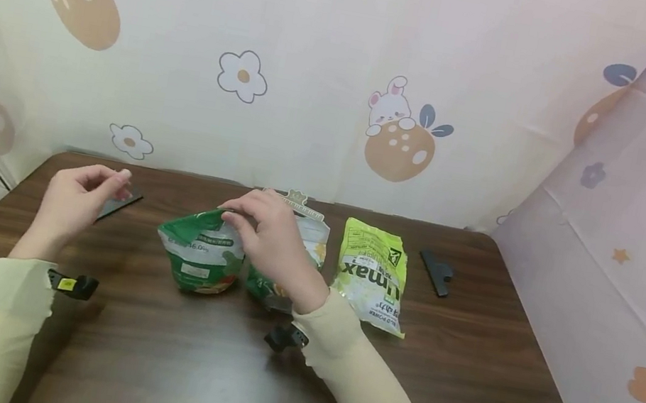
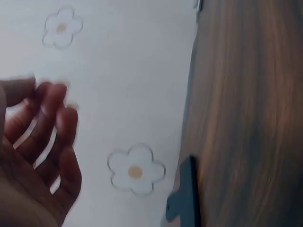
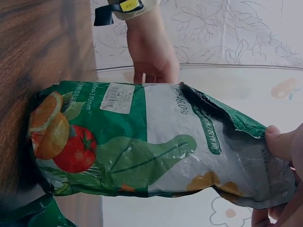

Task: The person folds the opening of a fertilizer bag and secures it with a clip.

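Observation:
My right hand (image 1: 269, 228) pinches the top edge of a green-and-white bag (image 1: 205, 260) standing on the table. In the right wrist view this bag (image 3: 123, 142), printed with a tomato and an orange, has its mouth parted along the top, with the thumb (image 3: 279, 142) at one end. My left hand (image 1: 80, 195) is raised to the left, fingers loosely bent; the left wrist view shows that hand (image 2: 42, 142) with nothing in it. Partly hidden by my right hand, a second green-and-white bag (image 1: 317, 236) has a clip (image 1: 295, 202) with ruler-like marks at its top.
A yellow-green Umax bag (image 1: 375, 275) lies right of the green bags, its print upside down. Farther right is a dark flat piece with a small tab (image 1: 436, 273). A similar dark piece (image 1: 121, 205) lies behind my left hand. A printed curtain (image 1: 311, 120) hangs behind the table.

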The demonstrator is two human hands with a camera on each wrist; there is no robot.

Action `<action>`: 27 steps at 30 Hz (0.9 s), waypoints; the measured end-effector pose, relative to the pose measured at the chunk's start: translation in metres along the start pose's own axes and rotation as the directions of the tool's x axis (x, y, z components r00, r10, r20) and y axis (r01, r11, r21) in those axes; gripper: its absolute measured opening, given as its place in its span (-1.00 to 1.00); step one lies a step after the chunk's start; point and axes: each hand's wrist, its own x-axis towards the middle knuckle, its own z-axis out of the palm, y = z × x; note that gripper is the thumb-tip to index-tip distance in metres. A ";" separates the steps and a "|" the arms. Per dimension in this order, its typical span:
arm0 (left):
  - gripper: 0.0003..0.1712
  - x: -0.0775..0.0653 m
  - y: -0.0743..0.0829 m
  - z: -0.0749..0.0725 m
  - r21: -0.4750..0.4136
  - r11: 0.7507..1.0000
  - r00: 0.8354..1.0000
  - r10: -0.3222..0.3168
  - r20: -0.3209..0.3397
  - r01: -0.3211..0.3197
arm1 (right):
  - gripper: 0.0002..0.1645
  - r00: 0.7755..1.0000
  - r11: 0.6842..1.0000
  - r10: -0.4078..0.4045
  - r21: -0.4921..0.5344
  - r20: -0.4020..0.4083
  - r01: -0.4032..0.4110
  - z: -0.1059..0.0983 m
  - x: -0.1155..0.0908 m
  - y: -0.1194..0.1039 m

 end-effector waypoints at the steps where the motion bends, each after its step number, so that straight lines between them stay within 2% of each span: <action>1: -0.45 0.002 -0.004 -0.003 0.023 1.000 1.000 -0.021 -0.007 0.021 | -0.89 1.000 1.000 -0.001 -0.001 -0.001 0.001 0.001 0.000 0.000; 5: -0.36 0.014 -0.022 -0.007 0.103 0.992 0.997 -0.077 0.018 0.075 | -0.90 1.000 1.000 0.006 -0.006 -0.005 -0.006 0.003 -0.001 0.001; 9: -0.31 0.029 -0.036 -0.007 0.187 0.978 0.994 -0.102 0.033 0.094 | -0.89 1.000 1.000 -0.002 -0.004 -0.015 0.002 0.003 -0.001 0.003; 12: -0.30 0.038 -0.044 -0.010 0.254 0.962 0.992 -0.121 0.047 0.105 | -0.88 1.000 1.000 -0.011 0.002 -0.023 0.011 0.004 0.000 0.002; 15: -0.28 0.045 -0.048 -0.014 0.326 0.939 0.986 -0.143 0.089 0.107 | -0.89 0.999 1.000 -0.014 0.004 -0.030 0.014 0.003 0.000 0.001; 18: -0.24 0.049 -0.052 -0.018 0.389 0.915 0.973 -0.176 0.147 0.107 | -0.90 0.999 1.000 -0.015 0.003 -0.034 0.015 0.004 -0.001 0.000; 22: -0.17 0.049 -0.060 -0.022 0.443 0.890 0.948 -0.225 0.227 0.105 | -0.90 0.999 1.000 -0.020 0.002 -0.034 0.020 0.005 -0.001 0.000; 25: -0.17 0.049 -0.064 -0.022 0.461 0.880 0.934 -0.251 0.253 0.111 | -0.91 0.999 1.000 -0.021 0.002 -0.036 0.021 0.006 -0.001 0.000; 27: -0.20 0.049 -0.066 -0.020 0.469 0.875 0.933 -0.262 0.246 0.122 | -0.91 0.999 1.000 -0.019 0.000 -0.038 0.019 0.006 -0.001 0.001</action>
